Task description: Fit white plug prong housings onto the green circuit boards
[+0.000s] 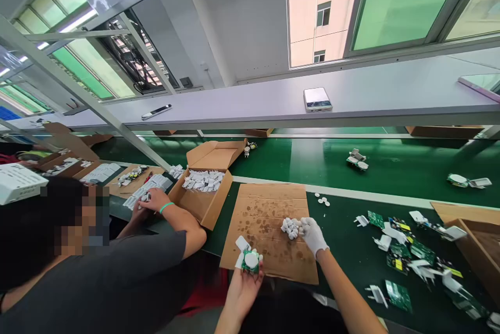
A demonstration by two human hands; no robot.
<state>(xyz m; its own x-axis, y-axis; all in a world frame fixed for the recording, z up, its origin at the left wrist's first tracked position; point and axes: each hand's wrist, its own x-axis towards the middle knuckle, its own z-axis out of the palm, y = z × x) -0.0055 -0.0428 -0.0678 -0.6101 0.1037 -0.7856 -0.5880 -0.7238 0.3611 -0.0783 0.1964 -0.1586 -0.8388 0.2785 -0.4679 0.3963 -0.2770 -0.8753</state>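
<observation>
My left hand (244,284) is bare and holds a small green circuit board with a white round part and a white plug shell (249,258) over the near edge of a flat cardboard sheet (265,214). My right hand (312,235), in a white glove, rests on that sheet with its fingers closed on a cluster of small white caps (291,227).
A co-worker in a dark shirt (117,282) sits at my left, hands at trays of white parts. An open carton of white shells (203,183) stands beside the sheet. Loose green boards and white shells (406,256) lie at right. The green conveyor belt (312,162) carries several units; a phone (317,98) lies on the shelf.
</observation>
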